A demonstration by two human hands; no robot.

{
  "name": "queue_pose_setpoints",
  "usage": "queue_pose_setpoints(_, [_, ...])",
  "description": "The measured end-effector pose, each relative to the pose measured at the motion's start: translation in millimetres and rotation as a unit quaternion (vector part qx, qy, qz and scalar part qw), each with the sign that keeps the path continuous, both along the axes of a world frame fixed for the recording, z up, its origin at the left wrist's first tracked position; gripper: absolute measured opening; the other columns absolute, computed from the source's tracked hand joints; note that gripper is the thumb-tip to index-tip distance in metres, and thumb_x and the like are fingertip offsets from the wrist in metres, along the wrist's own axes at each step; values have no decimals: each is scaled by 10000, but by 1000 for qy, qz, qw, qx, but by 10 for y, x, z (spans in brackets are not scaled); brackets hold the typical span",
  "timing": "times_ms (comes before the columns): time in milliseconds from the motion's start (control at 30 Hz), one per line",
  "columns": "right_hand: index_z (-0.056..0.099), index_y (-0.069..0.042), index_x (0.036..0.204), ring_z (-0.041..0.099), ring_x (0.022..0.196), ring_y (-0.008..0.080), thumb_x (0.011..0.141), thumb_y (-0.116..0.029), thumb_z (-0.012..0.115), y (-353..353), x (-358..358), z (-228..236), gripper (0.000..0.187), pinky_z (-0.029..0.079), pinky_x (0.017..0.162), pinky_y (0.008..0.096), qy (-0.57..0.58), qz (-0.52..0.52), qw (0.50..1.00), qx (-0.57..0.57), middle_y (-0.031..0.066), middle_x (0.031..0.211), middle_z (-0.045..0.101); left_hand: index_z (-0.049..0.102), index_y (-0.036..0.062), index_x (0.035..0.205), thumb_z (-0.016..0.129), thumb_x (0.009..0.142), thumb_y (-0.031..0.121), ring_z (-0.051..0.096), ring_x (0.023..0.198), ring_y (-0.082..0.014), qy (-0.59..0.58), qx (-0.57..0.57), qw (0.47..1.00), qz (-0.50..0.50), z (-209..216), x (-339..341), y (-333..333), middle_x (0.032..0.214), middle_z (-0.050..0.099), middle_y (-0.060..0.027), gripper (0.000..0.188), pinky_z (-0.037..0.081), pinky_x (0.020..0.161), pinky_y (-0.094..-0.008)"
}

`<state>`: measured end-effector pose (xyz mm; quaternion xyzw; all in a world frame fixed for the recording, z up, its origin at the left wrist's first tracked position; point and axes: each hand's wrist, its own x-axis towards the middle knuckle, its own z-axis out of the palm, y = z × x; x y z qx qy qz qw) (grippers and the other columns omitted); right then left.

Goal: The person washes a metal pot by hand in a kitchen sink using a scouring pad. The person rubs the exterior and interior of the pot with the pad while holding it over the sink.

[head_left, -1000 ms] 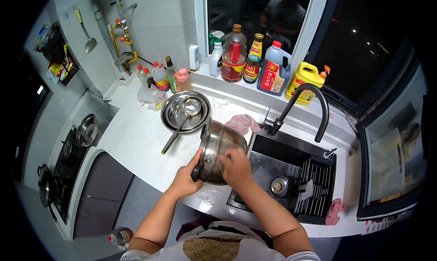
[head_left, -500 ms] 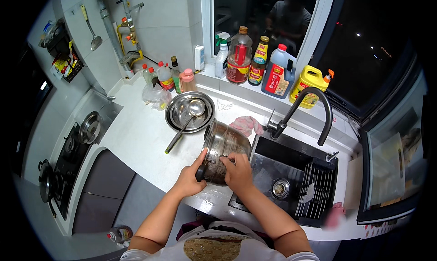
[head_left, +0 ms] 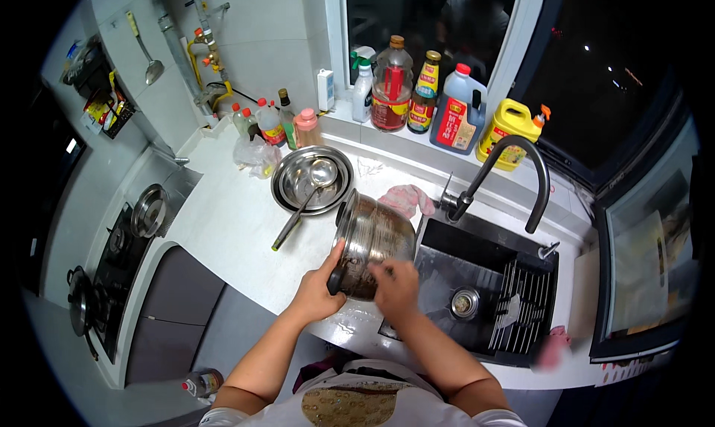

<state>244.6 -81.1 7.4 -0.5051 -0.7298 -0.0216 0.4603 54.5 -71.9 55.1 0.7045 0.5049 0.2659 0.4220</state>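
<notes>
— White tabletop (head_left: 223, 226) runs under us, sink (head_left: 477, 293) at its right. Where's the pot (head_left: 372, 244)?

— Tilted over the tabletop's edge beside the sink. Our left hand (head_left: 319, 291) has a closed grip on its rim; our right hand (head_left: 395, 287) presses on its side.

— Containers?

— Bowl (head_left: 311, 178) behind holds a ladle (head_left: 304, 200). Bottles (head_left: 417, 99) line the sill.

— Inside the pot?

— Hidden; we can't tell.

silver pot (head_left: 376, 237), pink cloth (head_left: 406, 200), yellow jug (head_left: 509, 129)
</notes>
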Motion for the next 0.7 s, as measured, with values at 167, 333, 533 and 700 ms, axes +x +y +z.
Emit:
queue_pose_setpoints(167, [680,-80,966,540,803,305,706,47,586,227,243,35,304,444,708,404,53,-83,995,-13,108,911,570,196,220,1513,604,623,20,642,794,-417,22,10,1000,-1,76,181,76,841,656,-215,1000,503,762,-364])
queue_pose_setpoints(333, [678,-79,945,537,828,314,700,67,572,-112,247,-106,304,447,706,396,36,-56,998,-21,115,907,562,223,203,1509,624,623,28,654,807,-402,33,20,999,-3,76,263,185,845,660,-221,988,501,791,-348])
queue_pose_setpoints(533, [687,-85,940,534,827,318,710,62,554,232,538,-55,304,438,699,401,64,-85,994,-33,121,885,562,236,193,1507,622,618,14,665,837,-365,28,42,999,-4,105,324,232,877,674,-198,986,484,831,-300])
queue_pose_setpoints(700, [692,-95,940,537,848,299,676,69,577,35,459,-147,332,452,722,401,47,-72,996,-13,99,917,559,241,162,1505,607,608,-6,656,923,-327,6,31,999,-7,84,294,209,1012,664,-193,983,459,872,-272])
